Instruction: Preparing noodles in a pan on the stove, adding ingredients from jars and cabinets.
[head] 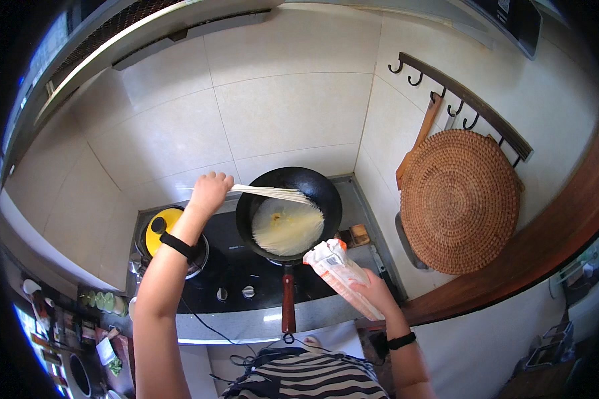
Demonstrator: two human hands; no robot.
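Observation:
My left hand (pixel 211 191) is closed around a bundle of dried noodles (pixel 272 192), held over the left side of a black wok (pixel 329 192). The free ends of the bundle fan out above the wok. Inside the wok, more pale noodles (pixel 289 239) lie in cloudy liquid, with a small yellow-brown clump (pixel 276 216) among them. My right hand (pixel 374 294) grips a printed plastic noodle packet (pixel 337 272) to the right of the wok's wooden handle (pixel 288 299). The packet's crumpled end points toward the wok.
A pot with a yellow lid (pixel 162 227) stands on the black glass hob (pixel 229 269), beneath my left forearm. A round woven mat (pixel 461 202) and a wooden spatula (pixel 422 137) hang on the right wall. At lower left, a cleaver (pixel 106 350) and chopped greens (pixel 115 366) lie on a cutting board (pixel 125 364).

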